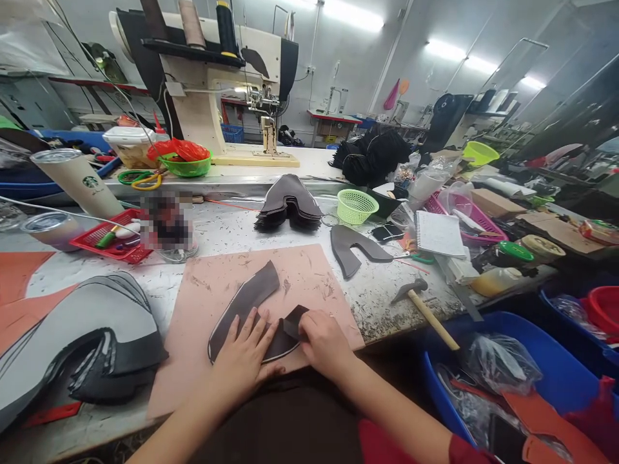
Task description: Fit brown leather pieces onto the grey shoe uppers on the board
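A dark grey-brown, U-shaped shoe upper piece [256, 285] lies on a pink board [309, 270] in front of me. My left hand [246, 351] rests flat across its middle, fingers spread, holding it down. At the right end of the piece, my right hand [324, 341] pinches a raised, folded-over flap between thumb and fingers. The thumb side of the right hand hides part of that edge. Left of the board lies a stack of larger grey and black upper pieces [91, 309]. Beyond the board stand stacked dark U-shaped pieces [289, 200], with a single one [355, 248] to their right.
A hammer [428, 309] lies at the right, its handle over the bench edge above a blue bin [561, 380]. A green basket [356, 206], a notebook [440, 233], a red tray [116, 238] and a tilted tumbler [80, 183] surround the work. A sewing machine [193, 109] stands behind.
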The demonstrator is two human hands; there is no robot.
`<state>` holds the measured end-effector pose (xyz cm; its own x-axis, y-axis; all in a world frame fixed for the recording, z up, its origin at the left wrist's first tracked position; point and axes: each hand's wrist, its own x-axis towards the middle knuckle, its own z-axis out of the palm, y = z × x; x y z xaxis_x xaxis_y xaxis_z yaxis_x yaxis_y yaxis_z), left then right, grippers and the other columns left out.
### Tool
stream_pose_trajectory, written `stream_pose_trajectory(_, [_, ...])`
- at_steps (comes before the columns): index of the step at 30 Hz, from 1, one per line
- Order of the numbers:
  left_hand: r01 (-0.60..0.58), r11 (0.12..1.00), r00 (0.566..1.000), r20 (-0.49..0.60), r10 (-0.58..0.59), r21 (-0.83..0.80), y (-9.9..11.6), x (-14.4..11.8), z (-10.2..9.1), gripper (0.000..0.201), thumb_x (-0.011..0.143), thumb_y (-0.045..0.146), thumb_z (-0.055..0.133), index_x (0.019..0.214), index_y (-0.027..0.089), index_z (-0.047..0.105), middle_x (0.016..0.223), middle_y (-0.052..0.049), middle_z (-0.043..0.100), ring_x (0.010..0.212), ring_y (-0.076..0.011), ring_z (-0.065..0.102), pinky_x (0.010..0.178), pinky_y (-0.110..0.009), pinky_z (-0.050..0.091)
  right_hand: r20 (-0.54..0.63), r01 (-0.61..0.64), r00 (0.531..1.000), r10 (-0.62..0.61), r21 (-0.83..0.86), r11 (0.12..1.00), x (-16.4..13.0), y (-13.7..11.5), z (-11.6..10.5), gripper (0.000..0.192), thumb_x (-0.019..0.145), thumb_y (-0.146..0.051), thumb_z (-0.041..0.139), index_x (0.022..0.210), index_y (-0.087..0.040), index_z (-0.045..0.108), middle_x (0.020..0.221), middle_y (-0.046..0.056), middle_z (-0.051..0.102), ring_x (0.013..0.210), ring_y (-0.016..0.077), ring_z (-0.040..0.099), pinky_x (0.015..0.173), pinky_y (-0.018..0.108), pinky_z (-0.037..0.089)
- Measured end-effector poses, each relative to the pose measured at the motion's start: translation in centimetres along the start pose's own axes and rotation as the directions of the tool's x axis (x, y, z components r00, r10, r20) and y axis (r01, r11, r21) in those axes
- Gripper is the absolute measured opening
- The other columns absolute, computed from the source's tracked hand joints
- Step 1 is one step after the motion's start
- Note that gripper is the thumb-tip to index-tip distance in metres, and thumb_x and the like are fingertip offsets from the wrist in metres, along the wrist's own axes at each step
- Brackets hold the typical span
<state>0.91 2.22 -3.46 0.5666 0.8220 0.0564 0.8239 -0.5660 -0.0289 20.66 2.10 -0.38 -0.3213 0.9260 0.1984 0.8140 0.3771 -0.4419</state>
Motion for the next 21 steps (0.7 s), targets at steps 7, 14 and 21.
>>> stream_pose_trajectory(7, [-0.016, 0.996, 0.991, 0.132, 0.029, -0.093, -0.1, 0.3, -1.8, 0.083, 0.063, 0.076, 0.035, 0.131, 0.029, 0.027, 0.139, -0.011, 0.027, 0.127, -0.0380, 0.015, 0.098, -0.059, 0.012, 0.352, -0.497, 0.867, 0.352, 0.578, 0.647, 1.9, 2.1, -0.9, 0.011, 0.075, -0.029, 0.047, 0.077, -0.022, 0.039, 0.064, -0.005, 0.049, 0.058, 0.0114, 0.052, 0.049, 0.024, 0.045])
stream_pose_trajectory(14, [-0.064, 0.989, 0.980, 0.181, 0.088, -0.132, -0.2, 0.5, -2.3, 0.076, 0.060, 0.076, 0.040, 0.127, 0.042, 0.026, 0.139, -0.003, 0.028, 0.126, -0.0425, 0.012, 0.093, -0.066, 0.010, 0.116, -0.426, 0.901, 0.417, 0.412, 0.805, 1.4, 4.0, -0.8, 0.019, 0.069, -0.022, 0.055, 0.086, -0.021, 0.046, 0.063, -0.004, 0.056, 0.061, 0.0128, 0.056, 0.063, 0.027, 0.044])
stream_pose_trajectory(21, [-0.074, 0.986, 0.972, 0.212, 0.105, -0.149, -0.4, 0.5, -2.3, 0.074, 0.060, 0.076, 0.039, 0.126, 0.044, 0.027, 0.139, -0.004, 0.028, 0.126, -0.0441, 0.007, 0.091, -0.068, 0.007, 0.019, -0.353, 0.935, 0.354, 0.127, 0.927, 1.5, 3.1, -1.2, 0.017, 0.072, -0.015, 0.051, 0.089, -0.019, 0.052, 0.074, 0.003, 0.061, 0.074, 0.0177, 0.057, 0.068, 0.031, 0.044])
